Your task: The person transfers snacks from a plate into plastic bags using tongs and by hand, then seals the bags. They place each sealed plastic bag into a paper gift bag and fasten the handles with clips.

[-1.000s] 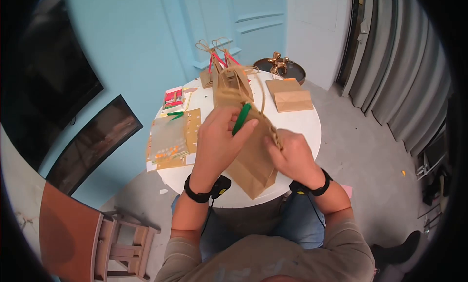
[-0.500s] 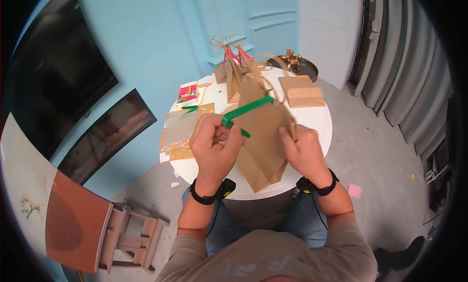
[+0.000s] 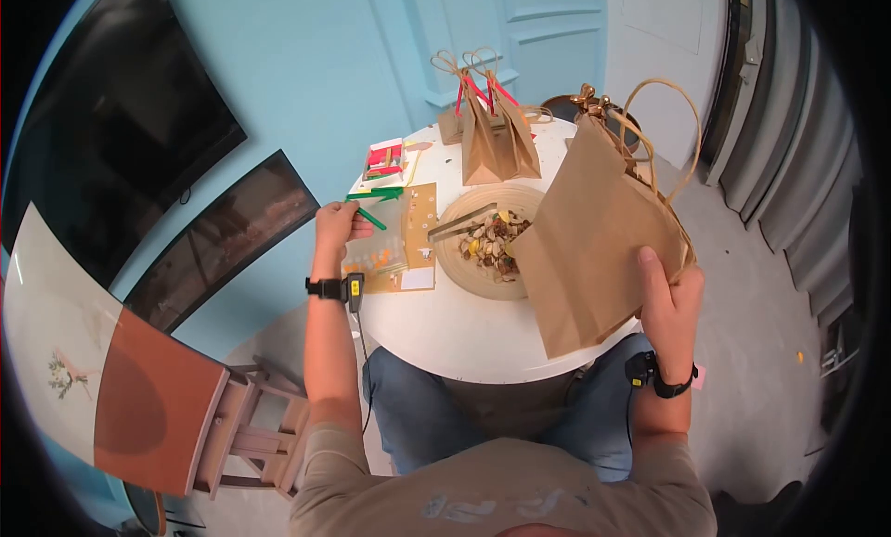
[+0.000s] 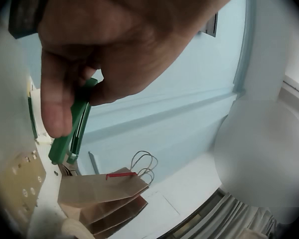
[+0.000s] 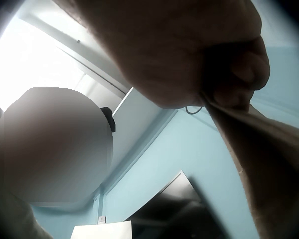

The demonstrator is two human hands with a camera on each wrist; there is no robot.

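Note:
My left hand (image 3: 339, 226) is over the left side of the table, pinching a green bag clip (image 4: 70, 129) between thumb and fingers. The clip is two long, narrow bars, close together in the left wrist view. Just beyond it, another green clip (image 3: 390, 194) lies on the table. My right hand (image 3: 672, 300) grips a brown paper bag (image 3: 594, 231) by its right edge, thumb on the front. The bag is tilted over the table's right side, twisted-paper handles (image 3: 691, 129) upward. In the right wrist view, curled fingers hold the bag's edge (image 5: 249, 144).
A round plate (image 3: 455, 272) holds brown, white and yellow pieces and wooden tongs (image 3: 464, 221); the bag overlaps its right side. Paper bags (image 3: 487, 156) with red strips stand at the back. A small box (image 3: 383, 159) and a patterned sheet (image 3: 422, 231) lie left on the white table (image 3: 445, 347).
My left hand has moved left, away from the bag, with the green clip. My right hand has carried the bag right, and the plate has come into view.

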